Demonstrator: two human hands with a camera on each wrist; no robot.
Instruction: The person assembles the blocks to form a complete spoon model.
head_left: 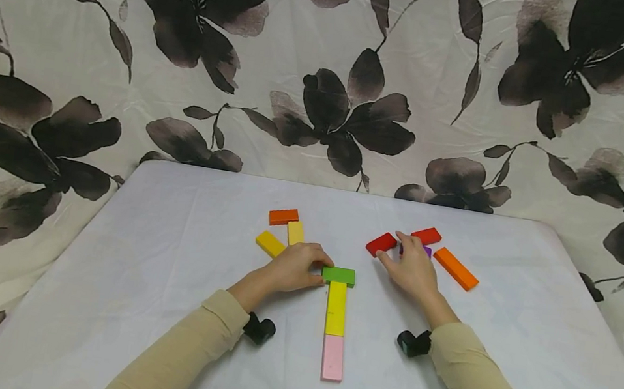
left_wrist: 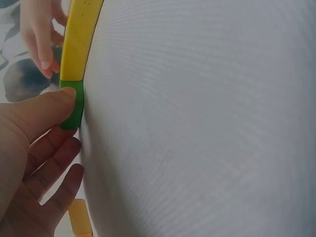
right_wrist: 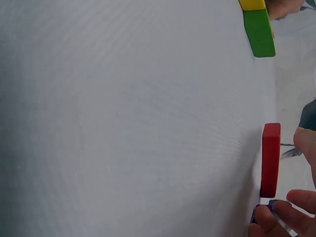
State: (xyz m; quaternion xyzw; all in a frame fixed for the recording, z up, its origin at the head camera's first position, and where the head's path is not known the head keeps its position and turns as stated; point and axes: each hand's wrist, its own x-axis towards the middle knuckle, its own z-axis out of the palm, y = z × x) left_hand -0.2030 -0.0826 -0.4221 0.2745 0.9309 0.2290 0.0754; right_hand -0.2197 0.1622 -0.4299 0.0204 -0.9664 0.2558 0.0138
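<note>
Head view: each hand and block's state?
Left hand: pinching green block
Right hand: over purple block, grip unclear
Green block: pinched
Purple block: part-hidden
Central yellow block: flat
Pink block: flat
Near red block: flat
Far red block: flat
Left orange block: flat
Right orange block: flat
Far yellow block: flat
Left yellow block: flat

Three yellow blocks [head_left: 336, 308], two red blocks [head_left: 381, 244], two orange blocks [head_left: 456, 269], one green block [head_left: 339, 276], one pink block [head_left: 333, 358] and one partly hidden purple block [head_left: 427, 252] are seen — ten in all. Two black wrist devices [head_left: 413, 344] are counted — plus one left hand [head_left: 295, 267] and one right hand [head_left: 414, 266].
</note>
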